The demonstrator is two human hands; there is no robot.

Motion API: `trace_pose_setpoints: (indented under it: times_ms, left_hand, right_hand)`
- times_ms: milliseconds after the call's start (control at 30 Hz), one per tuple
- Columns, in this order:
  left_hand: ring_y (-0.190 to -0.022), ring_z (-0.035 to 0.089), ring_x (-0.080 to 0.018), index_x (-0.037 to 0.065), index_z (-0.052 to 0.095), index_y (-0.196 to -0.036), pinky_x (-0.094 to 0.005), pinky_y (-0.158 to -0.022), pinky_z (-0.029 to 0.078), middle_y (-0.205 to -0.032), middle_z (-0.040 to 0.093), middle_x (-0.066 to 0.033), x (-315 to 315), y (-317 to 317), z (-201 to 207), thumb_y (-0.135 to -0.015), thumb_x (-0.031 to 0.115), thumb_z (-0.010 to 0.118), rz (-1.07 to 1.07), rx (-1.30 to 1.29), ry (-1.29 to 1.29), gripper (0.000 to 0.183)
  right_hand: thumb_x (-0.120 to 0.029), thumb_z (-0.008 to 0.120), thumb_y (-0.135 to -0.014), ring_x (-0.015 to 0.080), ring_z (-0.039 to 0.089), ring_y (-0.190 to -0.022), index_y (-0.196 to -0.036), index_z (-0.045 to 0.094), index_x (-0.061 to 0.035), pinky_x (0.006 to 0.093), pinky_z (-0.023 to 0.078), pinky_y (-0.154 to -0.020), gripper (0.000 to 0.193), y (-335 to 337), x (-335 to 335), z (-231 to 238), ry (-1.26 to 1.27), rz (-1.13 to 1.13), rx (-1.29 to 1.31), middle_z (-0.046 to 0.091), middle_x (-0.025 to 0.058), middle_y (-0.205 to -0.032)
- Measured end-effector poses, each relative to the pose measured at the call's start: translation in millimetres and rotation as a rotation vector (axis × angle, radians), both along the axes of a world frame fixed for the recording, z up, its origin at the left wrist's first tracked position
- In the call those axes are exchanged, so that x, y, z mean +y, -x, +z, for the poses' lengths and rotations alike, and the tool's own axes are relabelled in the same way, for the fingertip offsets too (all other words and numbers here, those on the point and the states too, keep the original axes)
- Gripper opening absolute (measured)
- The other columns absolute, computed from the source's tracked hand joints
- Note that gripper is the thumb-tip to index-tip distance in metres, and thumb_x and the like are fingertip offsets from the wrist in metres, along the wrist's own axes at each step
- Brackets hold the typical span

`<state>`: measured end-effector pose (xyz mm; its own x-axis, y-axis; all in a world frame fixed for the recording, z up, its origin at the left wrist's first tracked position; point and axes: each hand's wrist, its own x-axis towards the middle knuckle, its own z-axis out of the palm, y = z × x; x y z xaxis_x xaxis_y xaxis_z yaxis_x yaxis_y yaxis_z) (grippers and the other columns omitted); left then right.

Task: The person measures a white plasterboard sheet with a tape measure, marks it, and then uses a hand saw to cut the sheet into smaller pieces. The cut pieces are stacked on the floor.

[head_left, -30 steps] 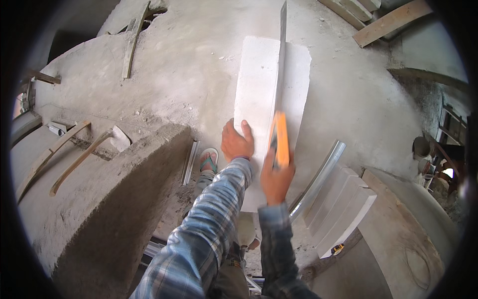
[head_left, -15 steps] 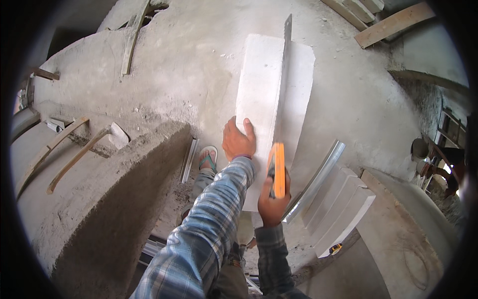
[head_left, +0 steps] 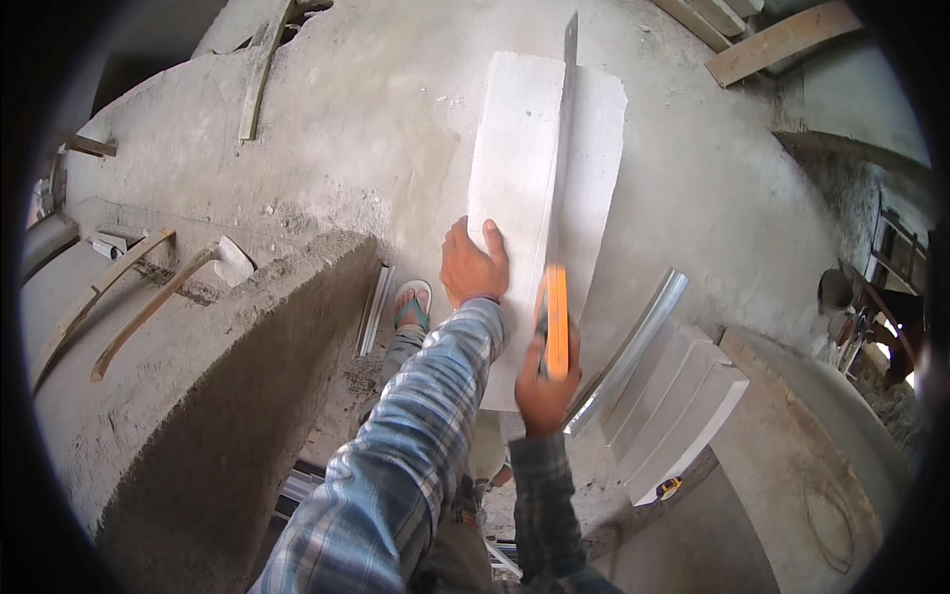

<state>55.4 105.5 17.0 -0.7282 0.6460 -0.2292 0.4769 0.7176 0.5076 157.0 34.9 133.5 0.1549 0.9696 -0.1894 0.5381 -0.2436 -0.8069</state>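
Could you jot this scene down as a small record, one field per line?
Left hand: the left hand rests on a white block
Right hand: the right hand grips the orange handle of a saw
Saw direction: lengthwise along the block, pointing away from the person
To the right: metal strip, stacked white slabs, yellow-and-black tape measure
To the left: wooden-handled tool
Clothing: checked sleeves

Orange saw handle [head_left: 558,322], white block [head_left: 518,129], blue-and-white plaid left sleeve [head_left: 396,426] (right sleeve [head_left: 546,500] darker), yellow-and-black tape measure [head_left: 670,488]
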Motion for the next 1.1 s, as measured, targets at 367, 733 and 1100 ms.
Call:
trace_pose_setpoints:
  times_ms: [367,733,1100]
  left_hand:
    - [-0.105,0.060,-0.0394,0.002,0.056,-0.122,-0.0489,-0.088,0.048,-0.112,0.063,-0.0203,3,1,1,-0.095,0.042,0.052,0.009,-0.008,0.014,0.048]
    - [-0.104,0.060,-0.0394,0.001,0.058,-0.120,-0.0488,-0.088,0.049,-0.111,0.063,-0.0212,5,5,-3,-0.096,0.041,0.052,0.017,0.011,-0.009,0.047]
    - [-0.105,0.061,-0.0400,-0.001,0.057,-0.121,-0.0484,-0.089,0.048,-0.113,0.064,-0.0218,-2,2,-2,-0.096,0.041,0.051,0.017,-0.017,0.027,0.049]
  right_hand:
    - [-0.012,0.061,-0.092,0.0386,0.067,-0.093,-0.116,0.058,0.0073,0.0429,0.051,-0.079,0.031,6,-14,10,-0.036,-0.128,0.085,0.067,0.0242,-0.100]
    - [-0.006,0.059,-0.089,0.0383,0.064,-0.111,-0.133,0.052,0.0032,0.0412,0.052,-0.092,0.045,6,7,7,-0.010,0.044,0.006,0.062,0.0242,-0.124]
    - [-0.011,0.055,-0.092,0.0435,0.064,-0.104,-0.126,0.055,0.0035,0.0422,0.053,-0.083,0.036,22,64,1,0.201,-0.029,-0.093,0.063,0.0260,-0.116]
